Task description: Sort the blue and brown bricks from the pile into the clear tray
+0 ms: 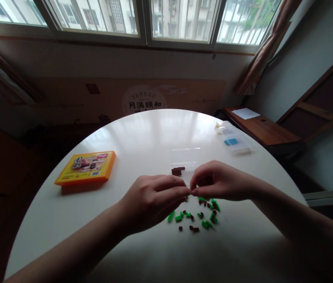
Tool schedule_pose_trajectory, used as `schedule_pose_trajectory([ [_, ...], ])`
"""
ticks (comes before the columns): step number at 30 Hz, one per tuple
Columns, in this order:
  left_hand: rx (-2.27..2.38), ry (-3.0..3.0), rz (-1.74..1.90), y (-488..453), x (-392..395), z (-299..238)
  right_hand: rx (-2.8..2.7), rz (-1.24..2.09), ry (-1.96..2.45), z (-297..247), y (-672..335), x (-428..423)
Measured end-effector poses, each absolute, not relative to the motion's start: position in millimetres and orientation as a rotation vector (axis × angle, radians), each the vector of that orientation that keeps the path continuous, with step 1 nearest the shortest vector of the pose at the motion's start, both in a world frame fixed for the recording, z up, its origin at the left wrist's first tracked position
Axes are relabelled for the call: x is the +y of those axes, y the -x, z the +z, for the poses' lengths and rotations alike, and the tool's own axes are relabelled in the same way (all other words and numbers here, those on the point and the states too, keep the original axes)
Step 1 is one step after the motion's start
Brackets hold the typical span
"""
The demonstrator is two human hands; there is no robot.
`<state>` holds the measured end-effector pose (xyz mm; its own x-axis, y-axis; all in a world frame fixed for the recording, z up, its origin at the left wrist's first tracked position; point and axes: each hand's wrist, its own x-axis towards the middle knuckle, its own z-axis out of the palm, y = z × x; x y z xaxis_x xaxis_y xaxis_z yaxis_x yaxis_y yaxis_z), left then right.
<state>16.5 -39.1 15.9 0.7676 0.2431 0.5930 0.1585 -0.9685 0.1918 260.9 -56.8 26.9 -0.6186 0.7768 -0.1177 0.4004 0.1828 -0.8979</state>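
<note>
My left hand (157,198) and my right hand (213,181) meet fingertip to fingertip above the table. The fingers of both are pinched together, and whatever is between them is too small or hidden to make out. Below and in front of the hands lie several loose green toy bricks (204,224) and brown toy bricks (196,229), scattered on the white surface. Just beyond the fingers, dark brown bricks (176,172) sit in rows at the near left part of a clear plastic tray (185,155). My right hand partly covers that tray.
A yellow and orange box (86,167) lies on the left of the round white table (143,137). At the far right rests a clear compartment case (234,137) with blue and cream pieces. A wooden chair (261,125) holding a white paper stands past the table's right edge.
</note>
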Motion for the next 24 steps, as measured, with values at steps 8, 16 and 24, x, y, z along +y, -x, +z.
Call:
schedule_pose_trajectory([
  [8,0.326,-2.920,0.995,-16.1,-42.0,15.1,-1.786,1.820,1.122,22.1,-253.1,-58.2],
  [16,0.583,-2.812,0.619,4.3,-8.7,26.9,-2.537,1.032,1.273,46.2,-271.2,-66.3],
  [24,0.653,-2.544,0.185,15.6,16.3,13.5,-3.032,0.794,1.207,45.8,-271.7,-79.1],
])
